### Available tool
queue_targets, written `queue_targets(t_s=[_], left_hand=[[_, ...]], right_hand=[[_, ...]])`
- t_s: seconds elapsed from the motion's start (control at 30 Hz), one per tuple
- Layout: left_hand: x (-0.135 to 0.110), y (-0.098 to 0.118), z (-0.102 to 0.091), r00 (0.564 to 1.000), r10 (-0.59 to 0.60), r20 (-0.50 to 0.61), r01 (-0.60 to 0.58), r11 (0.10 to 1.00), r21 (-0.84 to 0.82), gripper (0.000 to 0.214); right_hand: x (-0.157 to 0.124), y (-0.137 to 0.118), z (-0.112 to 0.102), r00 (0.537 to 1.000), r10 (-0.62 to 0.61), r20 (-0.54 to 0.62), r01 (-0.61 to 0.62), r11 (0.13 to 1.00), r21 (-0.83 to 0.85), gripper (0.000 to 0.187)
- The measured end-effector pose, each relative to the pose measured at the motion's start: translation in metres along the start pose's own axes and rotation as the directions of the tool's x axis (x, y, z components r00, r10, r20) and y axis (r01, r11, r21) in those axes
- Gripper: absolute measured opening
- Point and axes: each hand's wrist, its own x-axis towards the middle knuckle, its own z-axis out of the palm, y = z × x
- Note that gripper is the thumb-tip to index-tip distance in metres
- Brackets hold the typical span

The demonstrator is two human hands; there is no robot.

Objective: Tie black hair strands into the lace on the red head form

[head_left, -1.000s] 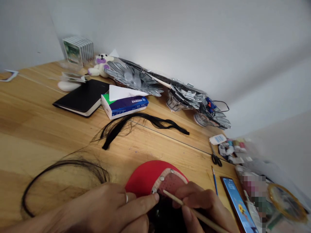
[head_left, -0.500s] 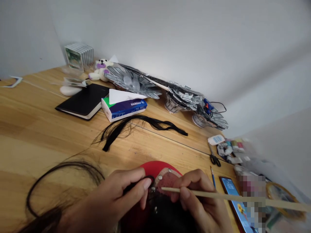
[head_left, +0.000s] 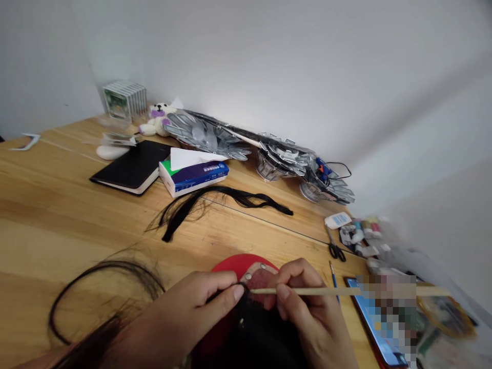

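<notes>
Between the thumb and bent fingers of my left hand (head_left: 192,310) is pinched a lock of black hair (head_left: 103,264), its long part curving over the table at left. My right hand (head_left: 307,307) grips a thin wooden stick (head_left: 323,291) like a pencil; the stick's tip is beside my left fingertips. Under both hands sits a rounded red form (head_left: 228,264) with a pinkish mesh-like patch (head_left: 261,279) on it, fixed by several silver round-headed pins (head_left: 263,266). Black hair (head_left: 265,335) covers the form's near side. The contact between tip and mesh is too small to make out.
Another black hair lock (head_left: 230,192) lies mid-table, before a tissue pack (head_left: 196,177) and black notebook (head_left: 132,166). Grey paper models (head_left: 280,159) line the wall. Right are scissors (head_left: 336,251), a paintbrush (head_left: 332,277) and a phone (head_left: 376,328).
The stick's tip has moved left and up to my left fingertips, its shaft more level. My left hand has shifted slightly right, still pinching the hair. The whole view has shifted slightly.
</notes>
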Motion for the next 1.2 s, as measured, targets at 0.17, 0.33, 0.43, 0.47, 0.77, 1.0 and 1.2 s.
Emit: queue_targets(t_s=[0.17,0.33,0.43,0.47,0.77,1.0,1.2], left_hand=[[0.001,0.006,0.004,0.997,-0.003,-0.075,0.023,0.962,0.271,0.044],[0.001,0.013,0.004,0.995,-0.047,-0.093,0.088,0.861,0.501,0.042],[0.0,0.014,0.005,0.996,-0.036,-0.081,0.074,0.84,0.537,0.04],[0.0,0.013,0.005,0.997,-0.026,-0.074,0.063,0.828,0.558,0.039],[-0.01,0.003,0.0,0.994,0.106,-0.011,-0.071,0.736,0.673,0.037],[-0.015,-0.005,-0.011,0.879,0.411,0.242,-0.421,0.431,0.798,0.028],[-0.016,-0.016,-0.015,0.799,0.525,0.293,-0.52,0.36,0.775,0.035]], right_hand=[[0.001,0.006,0.006,0.995,-0.047,-0.083,0.051,0.998,0.048,0.022],[0.0,0.013,0.009,0.993,-0.028,-0.113,0.041,0.992,0.121,0.02],[0.001,0.012,0.008,0.993,-0.007,-0.121,0.022,0.992,0.121,0.019],[0.001,0.011,0.008,0.992,-0.005,-0.124,0.02,0.992,0.122,0.019],[0.001,0.009,0.009,0.992,0.014,-0.129,0.003,0.991,0.135,0.019],[0.002,0.013,0.008,0.986,0.029,-0.165,-0.015,0.996,0.09,0.022],[0.001,0.005,0.01,0.982,0.058,-0.182,-0.054,0.998,0.03,0.027]])
